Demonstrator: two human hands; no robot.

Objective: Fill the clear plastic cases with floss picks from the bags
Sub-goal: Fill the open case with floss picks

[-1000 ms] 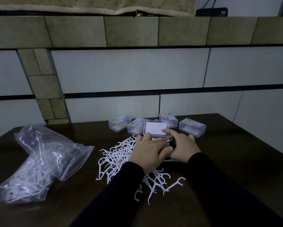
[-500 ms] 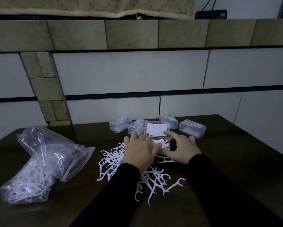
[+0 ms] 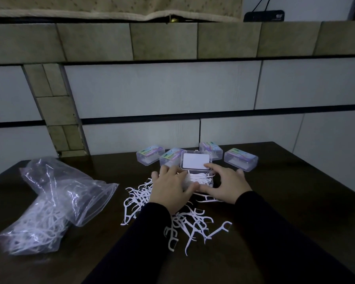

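Nearest, loose floss picks [image 3: 184, 224] were scattered on the table [image 3: 285, 191]. Beyond them the open case [image 3: 201, 179], partly filled, was steadied by the right hand [image 3: 226, 185], fingers spread, while picks seemed pressed in by the flat left hand [image 3: 172, 187]. Closing the lid [image 3: 196, 161] was judged next. The left fingertips' contact was hidden. Bags [image 3: 49, 203] lay left; four closed cases [image 3: 240, 158] far.

head view – looks forward and down (close) over the table [image 3: 295, 201].
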